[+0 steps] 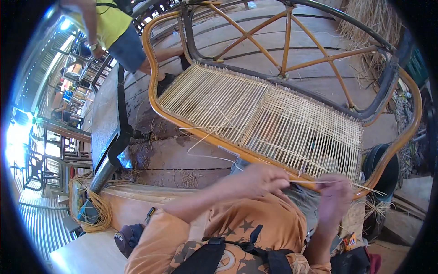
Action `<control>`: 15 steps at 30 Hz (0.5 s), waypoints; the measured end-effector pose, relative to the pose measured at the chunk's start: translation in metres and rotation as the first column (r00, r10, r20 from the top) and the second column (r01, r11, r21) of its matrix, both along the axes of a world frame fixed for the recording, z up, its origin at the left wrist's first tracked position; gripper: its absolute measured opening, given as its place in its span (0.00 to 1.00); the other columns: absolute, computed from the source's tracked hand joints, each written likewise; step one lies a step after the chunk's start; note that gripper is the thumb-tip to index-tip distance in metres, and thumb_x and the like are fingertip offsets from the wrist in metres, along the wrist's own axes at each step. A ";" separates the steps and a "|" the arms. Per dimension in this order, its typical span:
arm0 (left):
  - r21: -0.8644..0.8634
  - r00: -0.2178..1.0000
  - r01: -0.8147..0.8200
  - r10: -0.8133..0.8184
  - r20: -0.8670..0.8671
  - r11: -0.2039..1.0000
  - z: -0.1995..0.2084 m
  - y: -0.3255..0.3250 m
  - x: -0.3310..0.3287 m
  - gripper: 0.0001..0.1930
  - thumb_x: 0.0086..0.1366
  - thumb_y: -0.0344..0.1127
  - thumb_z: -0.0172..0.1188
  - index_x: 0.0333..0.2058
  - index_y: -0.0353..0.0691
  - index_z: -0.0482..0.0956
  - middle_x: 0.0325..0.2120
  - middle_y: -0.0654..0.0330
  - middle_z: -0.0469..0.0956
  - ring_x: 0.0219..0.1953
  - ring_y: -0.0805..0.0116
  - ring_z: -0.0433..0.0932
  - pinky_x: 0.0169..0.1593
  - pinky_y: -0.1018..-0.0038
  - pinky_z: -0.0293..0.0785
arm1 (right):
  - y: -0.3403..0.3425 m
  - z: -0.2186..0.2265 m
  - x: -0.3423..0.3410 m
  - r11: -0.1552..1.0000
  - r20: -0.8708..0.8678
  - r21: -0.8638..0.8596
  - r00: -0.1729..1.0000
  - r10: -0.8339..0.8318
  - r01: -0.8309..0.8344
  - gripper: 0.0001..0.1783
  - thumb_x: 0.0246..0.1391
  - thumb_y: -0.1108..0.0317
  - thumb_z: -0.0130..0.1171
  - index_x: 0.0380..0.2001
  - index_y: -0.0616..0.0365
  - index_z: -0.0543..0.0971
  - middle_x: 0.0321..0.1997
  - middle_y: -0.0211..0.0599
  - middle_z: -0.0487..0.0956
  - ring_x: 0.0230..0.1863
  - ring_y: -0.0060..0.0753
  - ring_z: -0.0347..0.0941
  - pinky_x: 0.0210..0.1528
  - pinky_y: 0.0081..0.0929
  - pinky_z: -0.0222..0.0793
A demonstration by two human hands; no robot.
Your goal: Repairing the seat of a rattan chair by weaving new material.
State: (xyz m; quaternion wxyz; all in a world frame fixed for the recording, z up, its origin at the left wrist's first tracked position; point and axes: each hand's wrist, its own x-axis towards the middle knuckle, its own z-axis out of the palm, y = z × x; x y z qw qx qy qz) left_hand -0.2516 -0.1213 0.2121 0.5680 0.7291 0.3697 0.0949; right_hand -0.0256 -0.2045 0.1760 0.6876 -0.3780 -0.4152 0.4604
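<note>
A rattan bench frame (pixel 157 105) with an orange-brown pole rim lies tilted across my lap. Its woven cane seat (pixel 214 98) has long pale strands running from back to front, with a denser cross-weave on the right half. My left hand (pixel 263 179) pinches a thin cane strand (pixel 302 181) above the near rim. To the right, my right hand (pixel 335 192) is closed on the same strand, which stretches taut between both hands and sticks out past the right one. A loose strand (pixel 200 154) curls off the near rim at the left.
A bundle of dry fibre (pixel 372 27) stands at the far right, and a dark bucket (pixel 385 169) sits by the bench's right end. A person in a yellow shirt (pixel 112 25) is at the far left. Coiled cane (pixel 98 212) hangs beside a dark metal leg (pixel 107 171).
</note>
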 end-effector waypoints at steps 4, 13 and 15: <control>0.098 0.967 0.088 -0.061 -0.249 0.991 0.037 0.067 -0.055 0.18 0.67 0.46 0.53 0.40 0.36 0.79 0.31 0.60 0.80 0.34 0.71 0.76 0.42 0.74 0.72 | -0.052 -0.008 0.146 0.433 0.647 0.101 0.271 -0.713 0.896 0.10 0.58 0.71 0.56 0.40 0.68 0.75 0.41 0.41 0.78 0.35 0.28 0.74 0.38 0.20 0.73; 0.869 0.776 0.401 0.396 -0.491 0.290 0.109 0.253 -0.108 0.17 0.66 0.47 0.55 0.43 0.40 0.79 0.32 0.58 0.81 0.36 0.59 0.79 0.42 0.67 0.74 | -0.203 -0.065 0.290 -0.086 0.103 -0.048 -0.081 -0.991 0.995 0.19 0.65 0.62 0.47 0.45 0.70 0.73 0.45 0.45 0.78 0.44 0.41 0.76 0.43 0.31 0.75; 0.869 0.733 0.420 0.467 -0.495 0.262 0.148 0.271 -0.056 0.11 0.64 0.39 0.52 0.39 0.39 0.76 0.33 0.53 0.79 0.38 0.60 0.78 0.42 0.60 0.71 | -0.225 -0.065 0.299 0.104 0.115 0.006 0.102 -0.988 0.995 0.18 0.64 0.63 0.48 0.46 0.68 0.74 0.45 0.43 0.78 0.44 0.39 0.76 0.44 0.31 0.74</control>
